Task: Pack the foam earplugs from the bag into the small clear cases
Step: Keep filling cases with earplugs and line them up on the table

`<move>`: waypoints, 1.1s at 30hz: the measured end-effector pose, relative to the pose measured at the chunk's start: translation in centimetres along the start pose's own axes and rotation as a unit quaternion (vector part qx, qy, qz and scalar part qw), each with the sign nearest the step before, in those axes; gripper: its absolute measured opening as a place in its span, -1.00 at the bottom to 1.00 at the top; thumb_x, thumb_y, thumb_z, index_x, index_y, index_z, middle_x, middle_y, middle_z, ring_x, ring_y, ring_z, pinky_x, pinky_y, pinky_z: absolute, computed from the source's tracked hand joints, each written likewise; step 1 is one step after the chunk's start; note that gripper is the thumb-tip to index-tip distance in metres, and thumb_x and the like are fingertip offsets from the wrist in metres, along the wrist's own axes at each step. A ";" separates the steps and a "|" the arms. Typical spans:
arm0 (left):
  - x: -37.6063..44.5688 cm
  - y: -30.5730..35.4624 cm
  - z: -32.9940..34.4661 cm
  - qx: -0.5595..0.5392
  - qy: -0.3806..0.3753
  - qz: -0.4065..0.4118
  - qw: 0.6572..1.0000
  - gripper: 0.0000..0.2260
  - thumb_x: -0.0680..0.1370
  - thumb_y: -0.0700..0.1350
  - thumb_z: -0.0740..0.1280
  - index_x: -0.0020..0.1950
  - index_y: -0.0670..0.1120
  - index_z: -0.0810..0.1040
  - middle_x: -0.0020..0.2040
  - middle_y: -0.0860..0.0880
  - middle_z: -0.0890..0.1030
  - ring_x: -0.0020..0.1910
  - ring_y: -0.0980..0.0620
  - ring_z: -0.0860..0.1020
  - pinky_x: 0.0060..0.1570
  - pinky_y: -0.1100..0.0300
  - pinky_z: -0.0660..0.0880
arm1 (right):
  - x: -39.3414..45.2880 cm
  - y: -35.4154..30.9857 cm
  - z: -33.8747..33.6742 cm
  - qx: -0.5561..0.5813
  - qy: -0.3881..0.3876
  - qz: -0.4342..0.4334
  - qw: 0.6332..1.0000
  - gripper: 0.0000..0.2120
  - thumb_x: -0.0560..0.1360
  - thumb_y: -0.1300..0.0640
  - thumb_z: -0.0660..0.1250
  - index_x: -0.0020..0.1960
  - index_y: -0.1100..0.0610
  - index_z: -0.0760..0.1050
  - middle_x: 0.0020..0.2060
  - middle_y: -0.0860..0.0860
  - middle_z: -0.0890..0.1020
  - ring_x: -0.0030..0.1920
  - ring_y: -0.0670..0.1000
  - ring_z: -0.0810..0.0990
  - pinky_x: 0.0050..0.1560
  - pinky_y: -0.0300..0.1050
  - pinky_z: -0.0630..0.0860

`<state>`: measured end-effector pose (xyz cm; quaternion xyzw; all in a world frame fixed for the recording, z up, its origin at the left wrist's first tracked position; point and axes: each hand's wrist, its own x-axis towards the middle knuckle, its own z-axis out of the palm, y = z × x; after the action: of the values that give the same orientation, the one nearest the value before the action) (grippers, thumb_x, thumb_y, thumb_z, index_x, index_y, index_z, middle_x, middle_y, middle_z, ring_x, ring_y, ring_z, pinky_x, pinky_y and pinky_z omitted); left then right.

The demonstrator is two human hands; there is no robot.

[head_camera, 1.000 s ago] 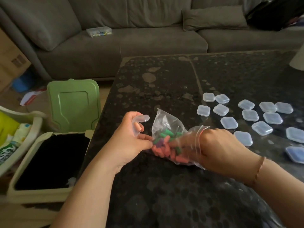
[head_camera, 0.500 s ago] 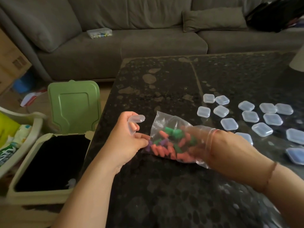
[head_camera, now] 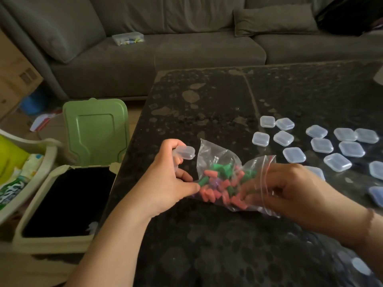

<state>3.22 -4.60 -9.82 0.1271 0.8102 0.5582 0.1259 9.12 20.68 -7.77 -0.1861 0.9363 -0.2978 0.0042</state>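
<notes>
A dark speckled table (head_camera: pixel 217 245) sits before a grey sofa (head_camera: pixel 165 59), an open green-lidded bin (head_camera: pixel 68 204) off my left side. My left hand (head_camera: pixel 167 183) curls its upper fingers round one small clear case (head_camera: pixel 185 152), while thumb and a lower finger pinch the near corner of the bag (head_camera: pixel 219 162). My right hand (head_camera: pixel 290 189) reaches into the bag's mouth, its fingers curled among the foam earplugs (head_camera: pixel 215 183); through the plastic I cannot tell if they have one yet. The earplugs lie jumbled between my hands, no common axis. Empty closed cases (head_camera: pixel 321 146) wait beyond my right hand.
</notes>
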 end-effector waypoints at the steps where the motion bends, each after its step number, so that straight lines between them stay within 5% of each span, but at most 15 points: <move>1: -0.1 0.0 0.0 0.015 0.000 0.006 1.000 -0.33 0.35 -0.30 0.56 0.15 0.27 0.28 0.20 0.10 0.40 -0.05 0.01 0.64 -0.09 0.05 0.66 | 0.2 -0.1 0.3 -0.012 -0.004 -0.001 1.000 -0.59 0.39 -0.49 0.16 0.04 -0.32 0.60 -0.07 -0.29 0.66 -0.11 -0.22 0.64 -0.18 -0.23 0.59; 8: -0.3 0.2 0.3 0.030 0.010 0.018 0.999 -0.35 0.34 -0.26 0.58 0.15 0.23 0.30 0.22 0.07 0.45 -0.08 0.01 0.66 -0.10 0.04 0.66 | 2.0 0.0 2.2 -0.119 0.032 0.003 0.992 -0.62 0.49 -0.25 0.15 0.07 -0.13 0.66 -0.07 -0.16 0.70 -0.14 -0.05 0.67 -0.20 -0.07 0.61; 14: -0.3 0.1 -0.3 -0.028 -0.016 -0.011 0.999 -0.32 0.32 -0.33 0.58 0.18 0.17 0.31 0.13 0.02 0.45 -0.06 -0.08 0.68 -0.11 0.02 0.65 | 3.0 -1.5 2.8 -0.056 0.063 -0.002 0.996 -0.31 0.35 -0.59 -0.05 0.04 -0.21 0.65 -0.07 -0.23 0.66 -0.12 -0.19 0.63 -0.20 -0.24 0.55; 20: -0.4 0.2 0.4 0.030 0.017 0.007 0.999 -0.35 0.34 -0.28 0.58 0.17 0.19 0.30 0.19 0.04 0.48 -0.13 -0.02 0.67 -0.16 0.08 0.65 | 3.1 -1.4 3.4 -0.170 0.097 0.056 0.979 -0.64 0.39 -0.38 0.36 -0.11 -0.11 0.63 -0.31 -0.18 0.54 -0.34 -0.12 0.50 -0.40 -0.37 0.23; 23: -0.5 0.3 0.6 0.025 0.028 0.011 0.999 -0.39 0.37 -0.36 0.50 0.16 0.17 0.31 0.14 0.03 0.47 -0.13 -0.01 0.66 -0.16 0.07 0.66 | 3.3 -1.0 3.2 -0.141 0.070 0.067 0.985 -0.75 0.44 -0.16 0.43 0.04 -0.08 0.63 -0.12 -0.12 0.64 -0.16 -0.06 0.61 -0.23 -0.21 0.50; 25: -0.4 0.4 0.6 0.012 0.042 0.012 0.999 -0.40 0.37 -0.41 0.45 0.15 0.16 0.32 0.10 0.03 0.44 -0.11 -0.03 0.65 -0.13 -0.01 0.67 | 3.3 -1.0 3.2 -0.126 0.046 0.053 0.989 -0.73 0.46 -0.17 0.37 0.08 -0.08 0.64 -0.04 -0.11 0.66 -0.08 -0.06 0.63 -0.07 -0.09 0.57; 29: -0.4 0.6 0.6 -0.017 0.048 0.004 0.999 -0.41 0.40 -0.43 0.42 0.17 0.15 0.32 0.05 0.06 0.44 -0.08 -0.02 0.65 -0.08 -0.03 0.66 | 3.1 -2.2 2.9 -0.063 0.044 -0.012 0.997 -0.54 0.42 -0.49 0.11 0.03 -0.28 0.63 -0.09 -0.24 0.68 -0.13 -0.18 0.64 -0.24 -0.17 0.59; 33: -0.4 0.5 0.5 0.026 0.042 -0.003 0.999 -0.38 0.39 -0.38 0.48 0.19 0.18 0.30 0.14 0.05 0.45 -0.07 0.00 0.65 -0.11 0.02 0.67 | 3.2 -2.6 2.6 -0.142 0.000 0.002 0.990 -0.29 0.34 -0.60 -0.27 0.19 -0.38 0.46 0.00 -0.27 0.64 -0.09 -0.14 0.62 -0.22 -0.11 0.57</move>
<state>3.82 -4.19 -9.50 0.1040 0.8295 0.5413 0.0898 7.32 16.15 -8.18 -0.1833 0.9694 -0.1622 -0.0215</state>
